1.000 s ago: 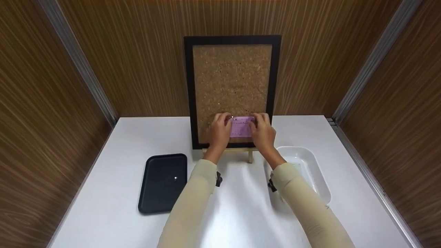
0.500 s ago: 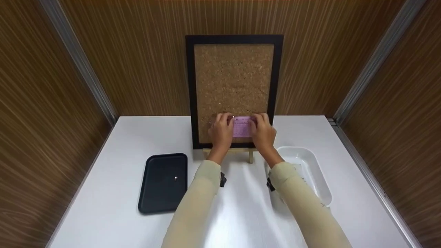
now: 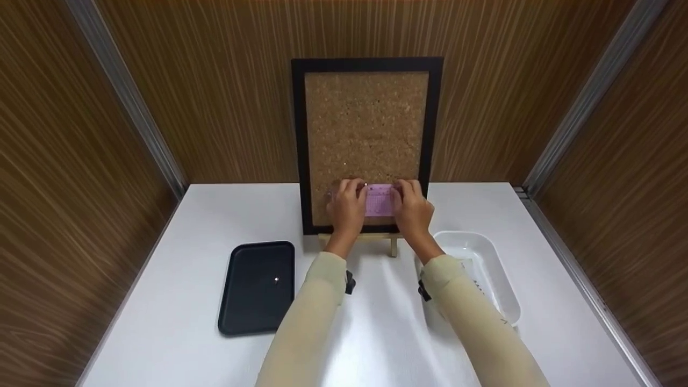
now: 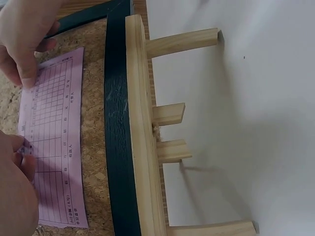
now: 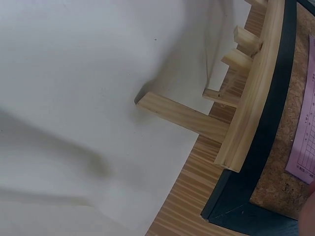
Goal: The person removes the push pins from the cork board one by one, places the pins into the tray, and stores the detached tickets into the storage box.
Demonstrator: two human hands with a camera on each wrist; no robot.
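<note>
A pink printed paper form (image 3: pixel 380 201) lies against the lower part of a cork board (image 3: pixel 368 123) in a black frame. My left hand (image 3: pixel 349 207) covers much of its left part. At its fingertips, by the form's top edge, shows a tiny shiny thumbtack head (image 3: pixel 366 185), which the thumb and finger seem to pinch. With curled fingers, my right hand (image 3: pixel 413 209) grips the form's upper right side, its thumb on the face. In the left wrist view the form (image 4: pixel 51 142) lies flat on the cork between both hands. The right wrist view shows only the form's lower right corner (image 5: pixel 305 160).
A wooden easel (image 4: pixel 140 123) carries the board on a white table (image 3: pixel 204 215). A black tray (image 3: pixel 247 301) with one small shiny tack (image 3: pixel 276 279) stands left. At right, a white dish (image 3: pixel 508 290) holds papers, partly behind the right sleeve. Wood-grain panels surround the table.
My left hand has shifted slightly right along the form. The right hand, the form and the shiny tack head keep about the same place on the board; the whole view has drifted a little.
</note>
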